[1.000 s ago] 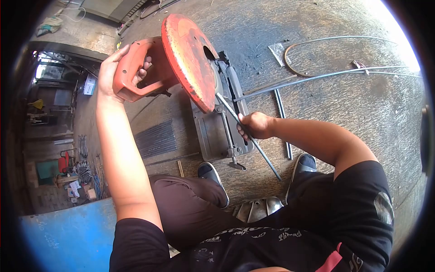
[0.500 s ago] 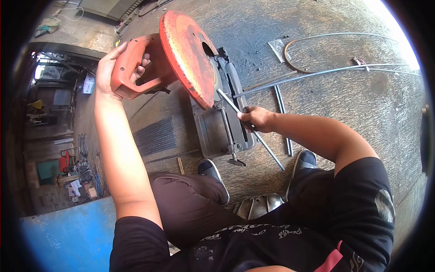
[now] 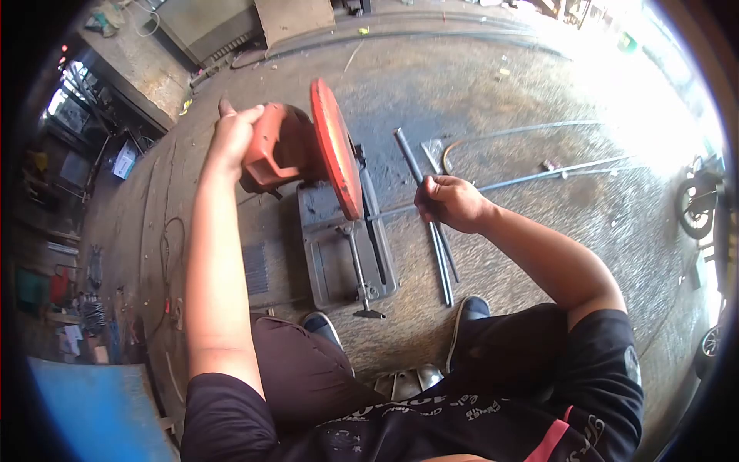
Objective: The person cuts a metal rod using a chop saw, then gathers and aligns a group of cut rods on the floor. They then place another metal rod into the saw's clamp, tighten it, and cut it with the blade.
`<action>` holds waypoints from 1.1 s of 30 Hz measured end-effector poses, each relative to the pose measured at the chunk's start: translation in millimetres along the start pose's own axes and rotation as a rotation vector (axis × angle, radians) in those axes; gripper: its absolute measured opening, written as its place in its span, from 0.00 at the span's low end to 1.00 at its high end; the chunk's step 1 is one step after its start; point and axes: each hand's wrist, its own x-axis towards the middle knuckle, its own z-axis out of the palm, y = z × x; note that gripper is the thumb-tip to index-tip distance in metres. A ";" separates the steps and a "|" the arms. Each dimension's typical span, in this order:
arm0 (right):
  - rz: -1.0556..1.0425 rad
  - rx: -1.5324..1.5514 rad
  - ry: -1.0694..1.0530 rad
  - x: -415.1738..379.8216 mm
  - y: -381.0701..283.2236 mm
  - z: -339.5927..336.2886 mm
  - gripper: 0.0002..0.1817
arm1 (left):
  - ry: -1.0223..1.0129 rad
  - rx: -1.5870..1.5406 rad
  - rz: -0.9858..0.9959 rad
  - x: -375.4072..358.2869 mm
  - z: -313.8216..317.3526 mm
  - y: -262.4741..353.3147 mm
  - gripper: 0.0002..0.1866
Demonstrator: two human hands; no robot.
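The red cut-off saw [image 3: 336, 150] stands on its grey base [image 3: 327, 266] on the floor. At its red handle [image 3: 265, 150], my left hand [image 3: 235, 138] touches the outer side, with two visible fingers apart and none seen through the handle's opening. Right of the saw, my right hand [image 3: 453, 203] is closed around a thin metal rod [image 3: 409, 156], which slants from upper left to lower right, clear of the saw. A long metal bar [image 3: 531, 179] runs from the saw's base toward the right.
Short metal bars [image 3: 440, 266] lie on the floor near my right shoe [image 3: 471, 309]. A bundle of dark rods [image 3: 255, 268] is left of the base. A blue surface [image 3: 92, 408] fills the lower left, and a wheel [image 3: 697, 206] stands far right.
My right hand has lifted the rod away from the saw. My left hand's fingers have come out of the handle's opening. The view has shifted, showing more floor beyond the saw.
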 end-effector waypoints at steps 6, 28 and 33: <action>-0.305 0.056 -0.020 -47.2 -84.9 92.5 0.23 | -0.305 -0.114 0.201 -72.8 -27.9 75.0 0.20; -0.443 -0.549 -0.070 -85.6 -10.0 296.7 0.23 | 0.105 -0.044 0.745 -186.4 -76.6 118.8 0.12; -0.303 0.244 -0.191 -52.8 -23.2 264.2 0.34 | 0.375 -0.388 0.684 -177.0 -78.1 117.6 0.11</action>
